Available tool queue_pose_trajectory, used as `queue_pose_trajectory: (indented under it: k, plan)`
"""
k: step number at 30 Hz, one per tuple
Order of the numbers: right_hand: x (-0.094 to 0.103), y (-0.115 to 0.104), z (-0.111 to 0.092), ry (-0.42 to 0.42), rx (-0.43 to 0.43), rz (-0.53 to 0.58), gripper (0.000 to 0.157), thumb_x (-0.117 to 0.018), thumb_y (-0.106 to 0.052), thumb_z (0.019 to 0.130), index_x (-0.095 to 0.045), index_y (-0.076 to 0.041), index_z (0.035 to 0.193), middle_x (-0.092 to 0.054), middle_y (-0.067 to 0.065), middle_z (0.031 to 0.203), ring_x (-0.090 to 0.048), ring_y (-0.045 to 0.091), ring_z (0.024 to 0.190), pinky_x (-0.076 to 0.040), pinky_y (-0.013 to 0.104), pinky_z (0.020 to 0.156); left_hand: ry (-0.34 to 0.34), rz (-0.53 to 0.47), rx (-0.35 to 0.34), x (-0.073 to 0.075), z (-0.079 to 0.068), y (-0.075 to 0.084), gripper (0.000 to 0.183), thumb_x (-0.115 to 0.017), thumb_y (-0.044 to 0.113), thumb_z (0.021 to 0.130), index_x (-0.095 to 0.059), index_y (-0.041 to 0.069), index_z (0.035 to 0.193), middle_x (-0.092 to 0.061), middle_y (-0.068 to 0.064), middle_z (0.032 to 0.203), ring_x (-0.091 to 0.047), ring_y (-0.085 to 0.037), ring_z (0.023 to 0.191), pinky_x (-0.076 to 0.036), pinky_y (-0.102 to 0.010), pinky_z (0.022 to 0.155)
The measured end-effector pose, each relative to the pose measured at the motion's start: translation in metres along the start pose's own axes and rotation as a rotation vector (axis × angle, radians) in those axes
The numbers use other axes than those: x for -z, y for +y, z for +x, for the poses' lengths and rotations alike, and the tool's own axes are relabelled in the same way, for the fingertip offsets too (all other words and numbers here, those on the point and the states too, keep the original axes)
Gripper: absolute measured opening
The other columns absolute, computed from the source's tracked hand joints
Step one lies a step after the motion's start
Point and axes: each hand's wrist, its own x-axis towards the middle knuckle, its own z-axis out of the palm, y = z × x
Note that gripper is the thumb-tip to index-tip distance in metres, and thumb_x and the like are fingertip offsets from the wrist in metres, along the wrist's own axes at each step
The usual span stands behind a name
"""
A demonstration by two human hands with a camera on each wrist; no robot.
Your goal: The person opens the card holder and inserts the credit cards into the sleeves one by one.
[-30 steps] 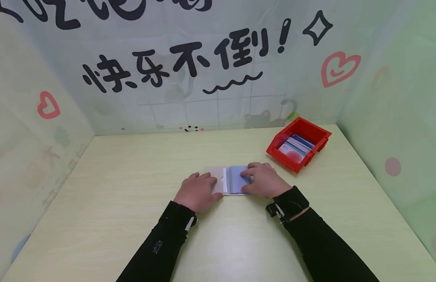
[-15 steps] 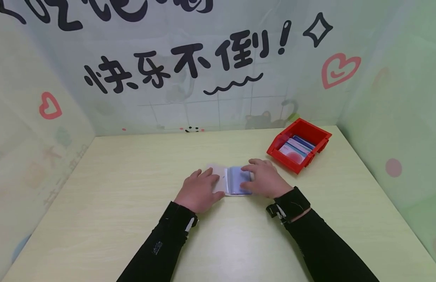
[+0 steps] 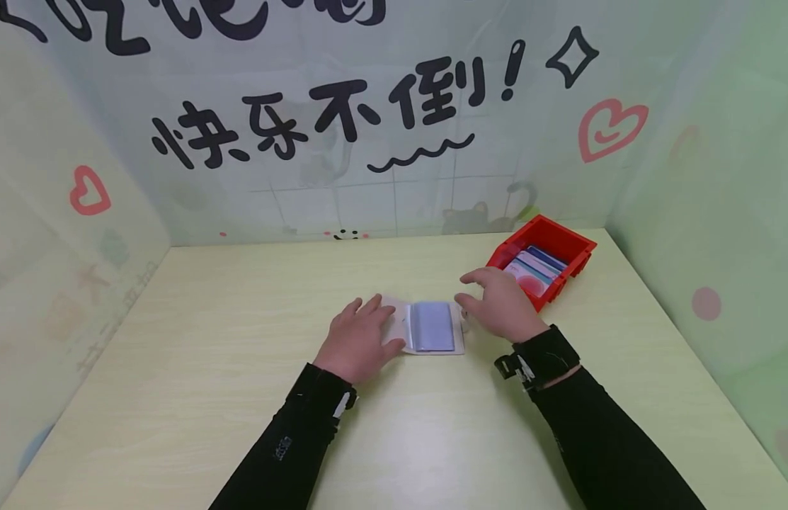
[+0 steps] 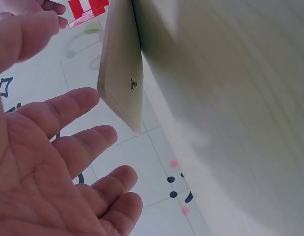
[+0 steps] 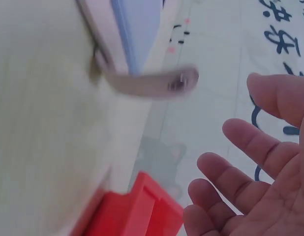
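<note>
An open card holder [image 3: 459,346] lies on the table, a bluish card sleeve [image 3: 435,327] on its right half. My left hand [image 3: 355,343] is at its left cover, fingers spread; in the left wrist view a metal snap [image 4: 134,85] shows on the raised cover [image 4: 120,69]. The right hand [image 3: 505,304] hovers between the holder and a red bin [image 3: 572,246], fingers apart and holding nothing. In the right wrist view the holder's strap [image 5: 142,86] sticks out from its edge, blurred, apart from the right hand's fingers.
Several cards [image 3: 535,270] stand in the red bin at the back right of the pale wooden table [image 3: 241,368]. A printed backdrop [image 3: 292,205] rises behind the table, with panels on both sides.
My right hand has left the card holder's right half and moved right, toward the red bin, uncovering the sleeve. The left hand has stayed nearly still at the left cover.
</note>
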Motion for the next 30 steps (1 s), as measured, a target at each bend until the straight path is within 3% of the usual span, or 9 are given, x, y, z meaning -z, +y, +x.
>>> queue_pose_trajectory:
  k: [4,10,15,20,25,30]
  plan:
    - [0.016,0.014,0.01,0.044,-0.026,-0.068,0.048,-0.069,-0.025,0.102,-0.062,-0.004,0.144,-0.06,0.02,0.145,-0.052,0.042,0.136,-0.052,0.058,0.109,0.016,-0.022,0.002,0.001,0.001,0.0,0.062,-0.068,0.044,0.101,-0.055,0.013,0.153,-0.042,-0.014,0.167,-0.033,-0.044,0.157,-0.028,-0.058,0.128]
    - [0.034,0.039,0.027,0.121,-0.077,-0.24,0.048,-0.071,-0.019,0.098,-0.061,0.001,0.14,-0.066,0.027,0.133,-0.06,0.047,0.116,-0.055,0.062,0.101,0.046,-0.027,-0.01,0.003,0.002,-0.002,0.06,-0.067,0.043,0.101,-0.057,0.01,0.15,-0.046,-0.014,0.164,-0.035,-0.041,0.157,-0.027,-0.056,0.128]
    - [0.043,0.054,0.04,0.105,-0.157,-0.359,0.056,-0.074,-0.019,0.094,-0.058,0.002,0.144,-0.067,0.03,0.128,-0.062,0.05,0.103,-0.053,0.067,0.098,0.057,-0.038,-0.011,0.003,0.003,-0.002,0.059,-0.067,0.042,0.101,-0.058,0.009,0.149,-0.048,-0.014,0.163,-0.036,-0.041,0.156,-0.029,-0.056,0.127]
    - [0.049,0.063,0.051,0.056,-0.184,-0.447,0.042,-0.076,-0.015,0.089,-0.065,0.003,0.126,-0.073,0.025,0.106,-0.065,0.042,0.088,-0.056,0.065,0.093,0.069,-0.04,-0.019,0.004,0.003,-0.002,0.058,-0.068,0.041,0.101,-0.059,0.009,0.148,-0.05,-0.014,0.162,-0.037,-0.038,0.156,-0.029,-0.055,0.128]
    - [0.052,0.071,0.058,0.01,-0.202,-0.479,0.028,-0.081,-0.011,0.083,-0.067,0.002,0.104,-0.074,0.019,0.091,-0.066,0.038,0.084,-0.059,0.064,0.092,0.074,-0.043,-0.017,0.003,0.003,-0.001,0.057,-0.069,0.04,0.101,-0.059,0.009,0.149,-0.051,-0.013,0.161,-0.038,-0.036,0.156,-0.027,-0.053,0.129]
    - [0.053,0.066,0.061,0.004,-0.231,-0.489,0.027,-0.082,-0.01,0.08,-0.07,0.001,0.101,-0.076,0.019,0.09,-0.068,0.037,0.086,-0.058,0.064,0.093,0.082,-0.04,-0.024,0.003,0.002,0.001,0.058,-0.069,0.04,0.101,-0.058,0.01,0.149,-0.051,-0.014,0.161,-0.039,-0.037,0.155,-0.028,-0.054,0.129]
